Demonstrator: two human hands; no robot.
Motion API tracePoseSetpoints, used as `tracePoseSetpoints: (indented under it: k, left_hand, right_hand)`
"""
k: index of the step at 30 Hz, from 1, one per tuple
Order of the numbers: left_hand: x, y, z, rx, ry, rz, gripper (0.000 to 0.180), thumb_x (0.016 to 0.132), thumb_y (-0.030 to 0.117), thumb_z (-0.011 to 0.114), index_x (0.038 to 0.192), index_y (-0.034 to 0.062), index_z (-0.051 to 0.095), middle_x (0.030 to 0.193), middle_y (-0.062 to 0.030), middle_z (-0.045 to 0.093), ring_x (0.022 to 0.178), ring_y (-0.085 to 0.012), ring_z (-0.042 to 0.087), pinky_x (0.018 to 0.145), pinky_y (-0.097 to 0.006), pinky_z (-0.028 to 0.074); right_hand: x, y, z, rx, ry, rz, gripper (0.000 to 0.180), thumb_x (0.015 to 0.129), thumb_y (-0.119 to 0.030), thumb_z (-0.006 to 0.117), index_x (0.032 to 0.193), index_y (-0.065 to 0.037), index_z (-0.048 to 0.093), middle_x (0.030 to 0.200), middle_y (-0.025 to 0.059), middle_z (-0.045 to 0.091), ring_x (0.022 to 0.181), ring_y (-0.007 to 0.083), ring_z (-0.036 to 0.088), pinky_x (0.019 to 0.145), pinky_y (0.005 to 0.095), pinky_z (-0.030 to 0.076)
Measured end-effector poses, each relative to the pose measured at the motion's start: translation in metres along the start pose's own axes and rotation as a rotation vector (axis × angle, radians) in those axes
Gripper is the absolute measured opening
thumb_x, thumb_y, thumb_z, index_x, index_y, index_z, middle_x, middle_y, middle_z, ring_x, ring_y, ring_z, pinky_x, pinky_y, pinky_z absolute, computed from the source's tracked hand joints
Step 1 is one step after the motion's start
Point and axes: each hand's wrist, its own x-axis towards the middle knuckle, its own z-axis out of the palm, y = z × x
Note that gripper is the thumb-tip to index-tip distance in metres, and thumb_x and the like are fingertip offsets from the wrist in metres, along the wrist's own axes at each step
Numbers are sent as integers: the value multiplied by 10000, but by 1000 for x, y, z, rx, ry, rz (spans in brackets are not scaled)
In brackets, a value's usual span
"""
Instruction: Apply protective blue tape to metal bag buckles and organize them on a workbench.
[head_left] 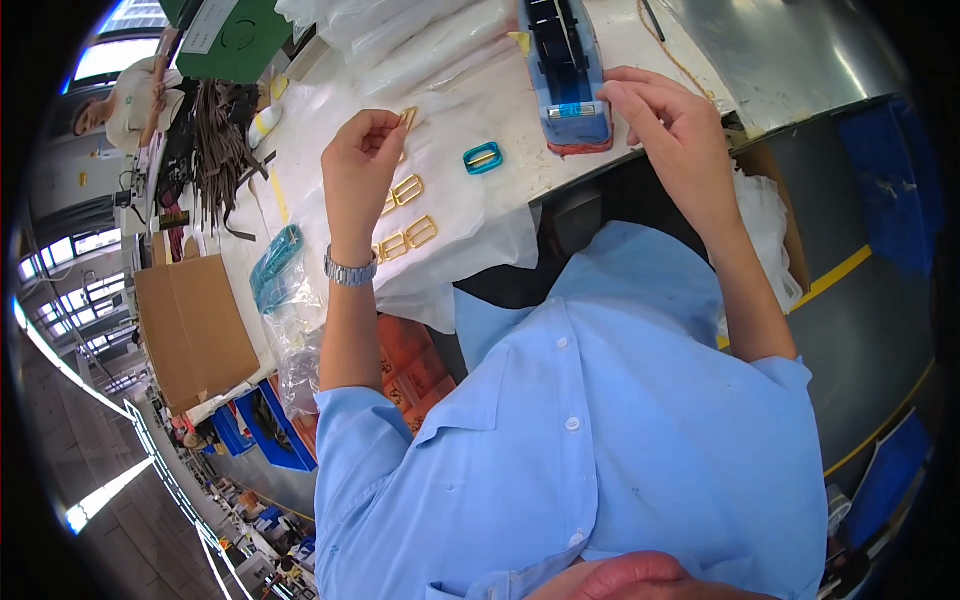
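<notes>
Head view: gold buckles [421, 233] lie on white sheeting [490, 245], grey floor [870, 325] beyond.

No wording is clear enough to read. Left of the blue tape dispenser [582, 131], a green box [250, 58] bears a printed white label [211, 24]; toward the dispenser's lower left, dark marks [418, 384] (too blurred to decipher) stand on an orange-red container [399, 346].

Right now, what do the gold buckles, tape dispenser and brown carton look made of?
Gold buckles: probably metal, polished; bright glints on thin bars, plated plastic possible. Tape dispenser: likely moulded plastic, smooth; rounded blue body. Brown carton: apparently cardboard, matte; dull flat brown panel.
</notes>
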Motion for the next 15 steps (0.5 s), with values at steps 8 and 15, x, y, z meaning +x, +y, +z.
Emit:
tracePoseSetpoints:
  k: [8, 15]
  left_hand:
    - [-6, 87, 25, -1072, -177, -231, 182, 998, 106, 756, 1115, -30, 726, 965, -62, 721, 833, -135, 691, 769, -288, 585]
    - [-11, 106, 34, -1261, -230, -313, 161, 1006, 130, 754, 1097, 0, 724, 897, -20, 688, 748, -94, 603, 698, -254, 498]
  right_hand:
    - [4, -1, 14, -126, -128, 65, 367, 976, -347, 771, 1037, 12, 815, 1080, 112, 670, 827, 210, 685, 732, 334, 533]
    - [6, 13, 39, 205, -88, 193, 298, 979, -195, 792, 1054, 93, 773, 1064, 56, 618, 836, 128, 672, 714, 276, 611]
